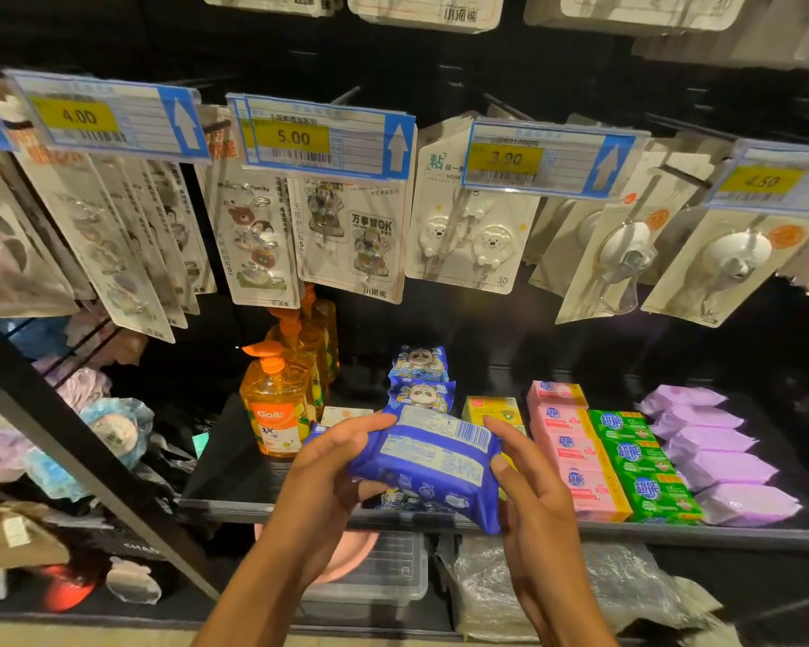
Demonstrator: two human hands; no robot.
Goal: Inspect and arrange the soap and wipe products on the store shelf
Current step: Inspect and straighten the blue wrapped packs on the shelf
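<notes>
Both hands grip one blue wipe pack (433,464) between them, above the front edge of the black shelf (234,499). The left hand (332,464) curls round the pack's left end, thumb on top and fingers underneath. The right hand (533,497) pinches the right end, with its index finger along the upper corner and its thumb pressed on the side. The pack is tilted, with its printed back and a barcode (472,431) turned up towards the camera.

Just behind the held pack, more blue wipe packs with a panda face (422,380) sit in a row running towards the back of the shelf, and another one shows beneath the held pack at the shelf front. To the left of that row, orange pump bottles of hand soap (274,413) stand upright, one behind another. To the right lies a yellow soap box (491,408), then a row of pink soap boxes (570,455), a row of green soap boxes (641,464) touching it, and a row of purple soft packs (715,459) at the far right.

Above the shelf, carded adhesive hooks (472,235) hang from pegs behind blue price tags, among them 4.00 (79,116), 5.00 (293,137) and 4.50 (762,182).
</notes>
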